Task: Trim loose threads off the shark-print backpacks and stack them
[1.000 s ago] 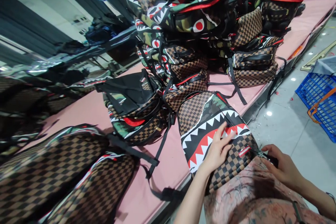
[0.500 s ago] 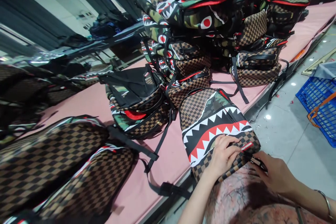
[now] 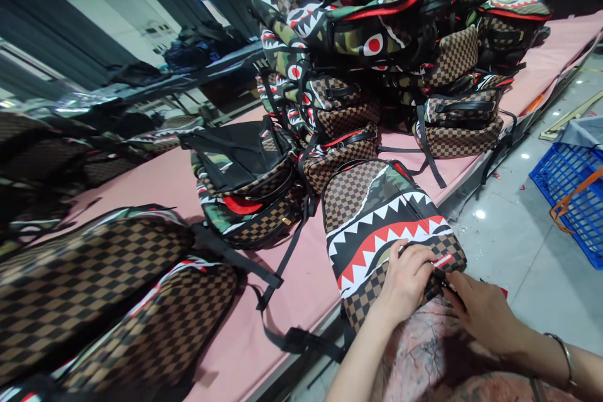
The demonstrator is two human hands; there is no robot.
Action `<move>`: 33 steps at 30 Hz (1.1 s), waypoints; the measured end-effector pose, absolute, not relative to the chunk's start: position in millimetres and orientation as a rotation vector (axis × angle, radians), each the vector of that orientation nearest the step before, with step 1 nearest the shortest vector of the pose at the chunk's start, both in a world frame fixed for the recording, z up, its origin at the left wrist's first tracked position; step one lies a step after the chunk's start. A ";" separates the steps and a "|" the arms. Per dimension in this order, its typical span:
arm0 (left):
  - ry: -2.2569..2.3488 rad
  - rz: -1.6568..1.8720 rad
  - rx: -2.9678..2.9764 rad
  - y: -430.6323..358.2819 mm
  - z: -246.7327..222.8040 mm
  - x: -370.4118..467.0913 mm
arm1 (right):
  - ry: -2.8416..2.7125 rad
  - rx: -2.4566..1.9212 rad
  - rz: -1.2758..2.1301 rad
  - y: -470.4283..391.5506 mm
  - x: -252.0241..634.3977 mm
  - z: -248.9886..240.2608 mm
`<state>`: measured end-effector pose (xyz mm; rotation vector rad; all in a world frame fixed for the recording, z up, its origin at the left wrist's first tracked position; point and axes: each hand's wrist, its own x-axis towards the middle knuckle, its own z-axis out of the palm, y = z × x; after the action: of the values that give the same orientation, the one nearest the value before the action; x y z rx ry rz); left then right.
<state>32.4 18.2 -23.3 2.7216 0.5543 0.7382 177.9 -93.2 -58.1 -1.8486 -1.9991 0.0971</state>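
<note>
A backpack [image 3: 381, 226] with a brown check, camouflage and red-and-white shark-teeth print lies on the near edge of the pink-covered table, its bottom end toward me. My left hand [image 3: 407, 279] rests on its lower front, fingers curled over the bottom edge and gripping it. Close beside it, my right hand [image 3: 485, 308] is closed round a small dark tool [image 3: 447, 286], whose tip is at the bag's bottom corner. The tool's exact kind is mostly hidden by my fingers. A short red-and-white label [image 3: 443, 260] sits on the bag just above.
Similar backpacks are heaped in a tall pile [image 3: 372, 44] behind. A black-backed bag [image 3: 245, 182] and large checked bags [image 3: 94, 289] lie to the left on the pink table cover [image 3: 292, 289]. On the floor at right stands a blue plastic basket [image 3: 575, 195].
My right hand has shifted slightly left and down, closer to my left hand, and the tool is more covered. My left hand has slid a little right along the bag. The backpack stays put.
</note>
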 end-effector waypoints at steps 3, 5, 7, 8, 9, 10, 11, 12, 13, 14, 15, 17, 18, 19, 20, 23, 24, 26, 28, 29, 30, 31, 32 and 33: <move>0.573 0.712 2.720 16.9 -21.8 32.9 | -2.009 -1.842 0.081 -92.8 178.9 -58.6; 0.601 0.712 2.708 17.4 -21.3 33.1 | -2.019 -1.834 0.100 -92.5 179.7 -58.0; 0.648 0.714 2.685 18.5 -20.6 33.6 | -2.030 -1.826 0.123 -92.1 181.0 -56.4; 0.667 0.704 2.678 19.0 -20.0 34.0 | -2.037 -1.821 0.136 -91.7 181.7 -55.3; 0.680 0.687 2.679 19.5 -19.2 34.7 | -2.041 -1.817 0.147 -91.0 182.4 -54.0; 0.682 0.664 2.690 19.9 -18.1 35.6 | -2.042 -1.817 0.159 -90.2 183.1 -52.6; 0.673 0.639 2.708 20.3 -16.8 36.6 | -2.040 -1.819 0.170 -89.2 183.6 -51.3; 0.660 0.615 2.729 20.7 -15.3 37.8 | -2.037 -1.820 0.177 -88.1 183.9 -50.1; 0.644 0.591 2.749 21.1 -13.7 39.1 | -2.032 -1.823 0.182 -87.0 184.0 -49.1; 0.629 0.569 2.765 21.7 -11.9 40.2 | -2.028 -1.825 0.188 -85.8 183.9 -48.4; 0.621 0.552 2.774 22.4 -10.0 41.1 | -2.027 -1.822 0.201 -84.9 183.6 -47.9; 0.628 0.541 2.760 24.4 -5.9 41.3 | -2.032 -1.804 0.271 -83.8 183.2 -46.9; 0.642 0.552 2.728 25.4 -3.8 40.4 | -2.027 -1.792 0.328 -83.8 183.6 -46.2; 0.662 0.583 2.675 26.1 -1.8 38.8 | -2.011 -1.772 0.402 -84.0 184.9 -45.3; 0.688 0.634 2.598 26.3 0.0 36.4 | -1.987 -1.740 0.487 -84.4 187.7 -44.2; 0.743 0.838 2.240 21.0 2.1 26.8 | -1.869 -1.607 0.702 -84.6 207.6 -42.0; 0.733 0.877 2.119 16.9 1.3 23.5 | -1.821 -1.579 0.731 -83.5 218.4 -42.6; 0.671 0.870 1.963 6.1 -2.0 18.0 | -1.739 -1.571 0.717 -79.0 244.5 -47.3; 0.617 0.783 1.940 -5.7 -6.6 13.9 | -1.689 -1.583 0.676 -71.9 271.7 -55.9; 0.613 0.741 1.956 -10.9 -9.0 12.3 | -1.680 -1.582 0.670 -67.9 283.6 -60.9; 0.627 0.718 1.973 -15.3 -11.3 10.7 | -1.684 -1.573 0.680 -64.0 293.4 -65.7; 0.655 0.720 1.982 -18.7 -13.5 9.0 | -1.698 -1.556 0.697 -60.2 300.9 -69.9; 0.694 0.749 1.979 -21.3 -15.4 7.1 | -1.725 -1.526 0.722 -56.8 305.8 -73.2; 0.739 0.801 1.959 -23.1 -17.1 5.0 | -1.765 -1.483 0.748 -53.7 308.2 -75.5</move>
<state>5.0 -23.1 -17.1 1.9595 0.7392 0.8012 308.2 -53.7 -75.5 -1.4832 -1.7650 0.7484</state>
